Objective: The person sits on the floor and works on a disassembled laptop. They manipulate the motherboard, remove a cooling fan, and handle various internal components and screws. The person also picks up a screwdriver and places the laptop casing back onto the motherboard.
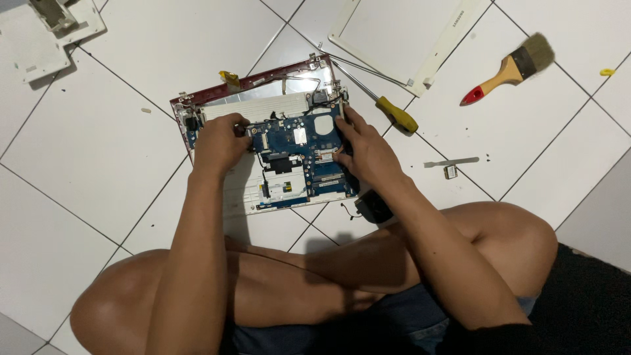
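Observation:
An opened laptop base (276, 108) with a dark red rim lies on the white tiled floor in front of my crossed legs. A blue circuit board (299, 141) sits in it. My left hand (220, 141) rests on the board's left edge, fingers curled over it. My right hand (365, 151) grips the board's right edge, thumb and fingers on it. Whether the board is lifted off the base, I cannot tell.
A yellow-handled screwdriver (394, 113) lies right of the laptop. A white screen bezel (420, 49) lies behind it. A paintbrush (509, 69) with a red-tipped handle is at the far right. A small metal strip (452, 162) and white plastic covers (39, 33) lie on the tiles.

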